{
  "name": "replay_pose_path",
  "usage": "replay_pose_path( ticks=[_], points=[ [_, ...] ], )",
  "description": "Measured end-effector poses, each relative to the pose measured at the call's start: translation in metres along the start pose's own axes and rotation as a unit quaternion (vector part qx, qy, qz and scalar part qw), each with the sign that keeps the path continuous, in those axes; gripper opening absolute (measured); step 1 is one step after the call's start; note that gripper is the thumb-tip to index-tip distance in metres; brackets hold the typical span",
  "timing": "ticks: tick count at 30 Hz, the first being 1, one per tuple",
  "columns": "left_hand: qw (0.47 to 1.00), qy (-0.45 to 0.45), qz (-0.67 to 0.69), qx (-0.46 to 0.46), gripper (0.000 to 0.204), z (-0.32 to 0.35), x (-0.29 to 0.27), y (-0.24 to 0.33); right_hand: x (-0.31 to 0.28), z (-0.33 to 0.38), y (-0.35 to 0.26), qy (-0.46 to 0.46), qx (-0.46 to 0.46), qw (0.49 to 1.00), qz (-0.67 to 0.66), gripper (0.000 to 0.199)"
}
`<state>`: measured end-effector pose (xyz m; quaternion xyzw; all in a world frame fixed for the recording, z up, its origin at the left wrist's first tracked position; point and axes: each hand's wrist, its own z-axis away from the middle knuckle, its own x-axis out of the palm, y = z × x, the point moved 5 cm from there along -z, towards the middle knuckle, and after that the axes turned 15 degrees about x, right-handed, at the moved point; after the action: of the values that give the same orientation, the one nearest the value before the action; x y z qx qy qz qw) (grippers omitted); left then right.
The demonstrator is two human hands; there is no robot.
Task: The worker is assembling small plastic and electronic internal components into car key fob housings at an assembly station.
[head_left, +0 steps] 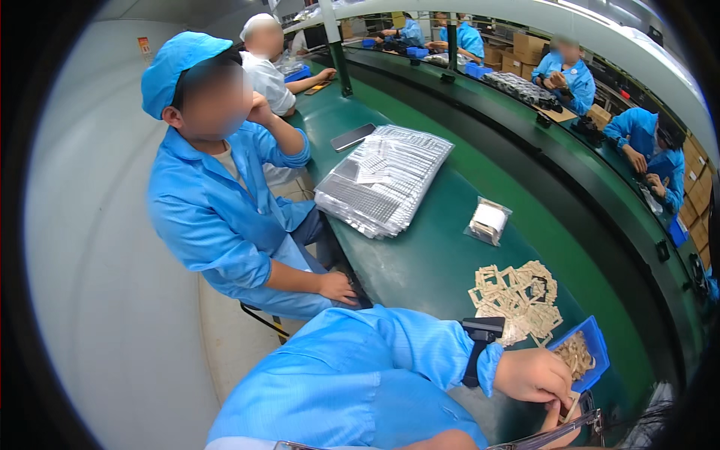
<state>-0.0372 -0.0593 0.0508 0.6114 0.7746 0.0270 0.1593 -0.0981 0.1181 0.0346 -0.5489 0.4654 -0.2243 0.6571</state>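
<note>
My left hand reaches in at the lower right, its fingers closed at a small beige frame-like piece. Below it is my right hand, partly cut off by the lower edge and partly behind the rim of a pair of glasses; its thumb and fingers press round the same piece. Just beyond the hands stands a blue bin with small tan parts in it. A loose heap of flat beige frames lies on the green table to the left of the bin.
On the green table lie a clear bag of beige parts, a stack of bagged sheets and a phone. A co-worker in blue sits at left. A dark conveyor edge runs along the far side.
</note>
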Motion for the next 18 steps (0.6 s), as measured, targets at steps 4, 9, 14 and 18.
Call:
replay_pose_path(
  ticks=[4,9,14,18],
  points=[
    [1.000,0.015,0.015,-0.007,0.020,0.000,0.004,-0.002,0.008,0.004,-0.018,0.026,-0.019,0.999,-0.008,0.013],
    [0.997,0.079,0.022,-0.006,0.004,0.005,0.014,-0.005,0.004,0.007,-0.006,0.064,-0.038,0.996,0.045,0.013],
    [0.999,0.044,0.024,0.004,0.007,0.004,0.021,-0.012,0.003,0.007,-0.009,0.171,-0.142,0.956,0.189,0.021],
    [0.999,0.047,0.023,-0.004,0.008,0.003,0.015,-0.009,0.006,0.011,-0.019,0.168,-0.122,0.965,0.162,0.029]
  ],
)
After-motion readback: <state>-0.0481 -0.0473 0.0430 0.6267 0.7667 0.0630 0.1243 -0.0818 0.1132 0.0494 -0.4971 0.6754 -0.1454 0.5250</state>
